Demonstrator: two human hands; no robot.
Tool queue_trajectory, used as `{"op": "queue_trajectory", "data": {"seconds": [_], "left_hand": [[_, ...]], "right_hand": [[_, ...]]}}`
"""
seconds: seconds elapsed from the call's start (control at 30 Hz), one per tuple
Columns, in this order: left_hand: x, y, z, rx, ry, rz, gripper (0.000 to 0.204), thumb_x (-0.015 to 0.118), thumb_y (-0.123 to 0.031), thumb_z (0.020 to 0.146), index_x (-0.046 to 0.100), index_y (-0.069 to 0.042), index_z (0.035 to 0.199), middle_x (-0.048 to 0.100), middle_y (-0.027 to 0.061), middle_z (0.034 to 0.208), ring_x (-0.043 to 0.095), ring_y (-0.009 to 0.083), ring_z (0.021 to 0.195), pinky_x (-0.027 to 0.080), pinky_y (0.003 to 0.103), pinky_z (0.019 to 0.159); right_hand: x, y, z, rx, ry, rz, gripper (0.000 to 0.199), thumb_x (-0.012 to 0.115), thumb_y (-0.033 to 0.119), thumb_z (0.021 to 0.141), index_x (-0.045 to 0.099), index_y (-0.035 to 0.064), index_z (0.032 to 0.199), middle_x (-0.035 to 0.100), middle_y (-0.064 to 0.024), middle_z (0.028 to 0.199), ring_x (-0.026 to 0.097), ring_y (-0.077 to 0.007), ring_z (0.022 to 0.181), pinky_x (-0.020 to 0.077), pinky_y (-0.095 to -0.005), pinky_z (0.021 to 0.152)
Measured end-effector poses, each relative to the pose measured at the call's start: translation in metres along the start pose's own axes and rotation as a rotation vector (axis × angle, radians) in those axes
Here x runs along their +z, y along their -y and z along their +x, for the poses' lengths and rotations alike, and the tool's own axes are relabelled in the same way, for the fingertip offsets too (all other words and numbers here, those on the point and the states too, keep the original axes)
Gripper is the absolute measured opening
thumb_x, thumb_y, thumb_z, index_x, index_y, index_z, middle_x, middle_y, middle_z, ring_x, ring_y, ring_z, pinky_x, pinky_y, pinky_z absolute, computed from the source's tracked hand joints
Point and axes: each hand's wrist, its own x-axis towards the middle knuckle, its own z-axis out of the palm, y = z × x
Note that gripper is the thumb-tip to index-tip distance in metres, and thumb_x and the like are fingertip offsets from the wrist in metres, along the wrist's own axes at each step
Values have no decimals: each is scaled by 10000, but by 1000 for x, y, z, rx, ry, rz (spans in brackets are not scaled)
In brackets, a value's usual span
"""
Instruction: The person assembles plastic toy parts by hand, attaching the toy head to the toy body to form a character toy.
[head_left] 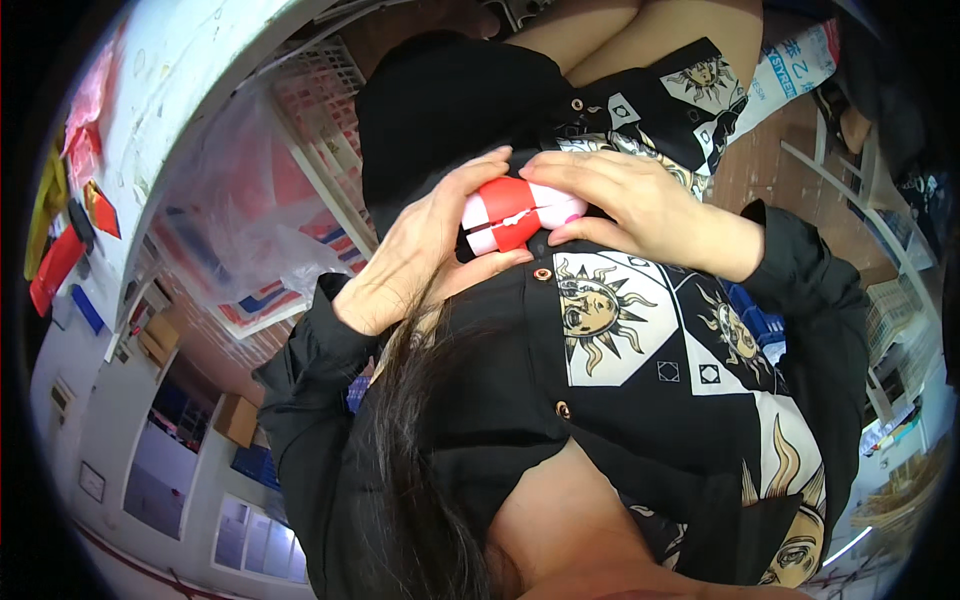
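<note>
A small rounded plastic piece point(506, 203), red with pale pink ends, is held between both my hands in front of my black shirt. A seam or gap runs across it, and a dark slot shows near its left end. My left hand point(425, 235) grips the left end, thumb below and fingers over the top. From the other side, my right hand point(640, 205) pinches the right end between thumb and fingers. A darker pink spot shows beside the right thumb. The underside and far side of the piece are hidden. I cannot tell exactly what it is.
At left stands a white table point(165, 110) with red and blue pieces along it. Below it, a white crate point(290, 150) and clear plastic bags point(225, 190) hold red and blue parts. A printed white sack point(790, 75) lies at the upper right. Cardboard boxes point(236, 420) stand farther off.
</note>
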Motion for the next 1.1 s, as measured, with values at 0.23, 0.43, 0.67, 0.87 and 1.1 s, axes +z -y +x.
{"op": "queue_trajectory", "data": {"seconds": [0.23,0.43,0.67,0.87,1.1], "left_hand": [[-6,-3,0,-28,84,107,607,786,-215,716,493,20,1193,590,208,1102,616,348,968,519,374,824],[-8,2,6,41,142,99,578,766,-189,732,492,34,1189,596,205,1054,612,361,906,522,374,784],[-13,-8,10,-32,217,64,569,761,-188,739,489,38,1185,594,203,1034,605,370,885,514,383,768],[-22,-18,8,-113,240,29,595,762,-195,747,456,19,1209,601,202,1039,616,365,912,514,378,777],[-18,-4,-13,-273,60,-167,567,760,-222,764,475,-13,1207,591,213,1148,611,351,1030,508,370,865]], "right_hand": [[9,3,0,74,22,-13,485,718,245,770,546,20,1164,603,-133,1123,607,-303,996,503,-369,841],[12,4,15,13,18,-51,406,701,231,757,571,-21,1047,607,-133,990,606,-303,903,501,-372,791],[-7,11,30,41,332,-46,437,708,191,746,552,-77,1053,599,-184,986,608,-340,905,492,-386,821],[-17,25,45,79,482,-146,429,695,212,768,555,-75,1053,590,-173,944,613,-318,878,499,-368,782],[-6,19,40,-4,264,-116,418,700,245,766,576,-80,998,598,-149,869,621,-287,834,509,-338,746]]}}
